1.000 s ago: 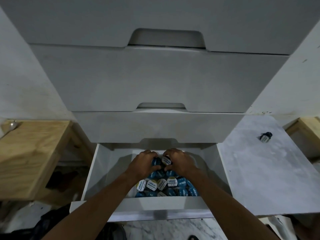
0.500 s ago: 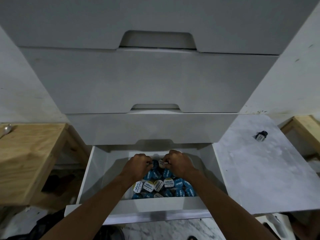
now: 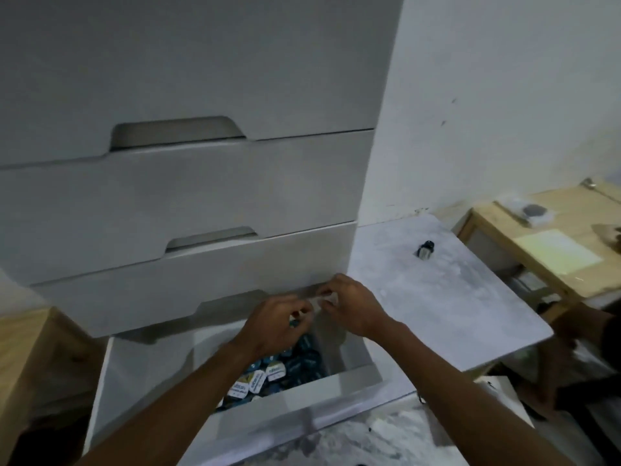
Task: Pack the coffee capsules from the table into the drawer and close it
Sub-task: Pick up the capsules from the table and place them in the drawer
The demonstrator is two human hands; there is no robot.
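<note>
The bottom drawer of the white cabinet stands pulled out. Inside it lies a pile of blue coffee capsules with white labels. Both my hands hover above the pile, close together, in front of the drawer face above. My right hand pinches a small pale thing at its fingertips, blurred, seemingly a capsule. My left hand has its fingers curled beside it; what it holds is unclear. One dark capsule lies alone on the white marbled table to the right.
Several closed drawers rise above the open one. A wooden table with papers and a dark disc stands at the far right, and a wooden surface at the left. Dark clutter sits under the marbled table.
My hands have lifted off the capsule pile and moved up and right. The camera has swung right, so the cabinet now sits to the left.
</note>
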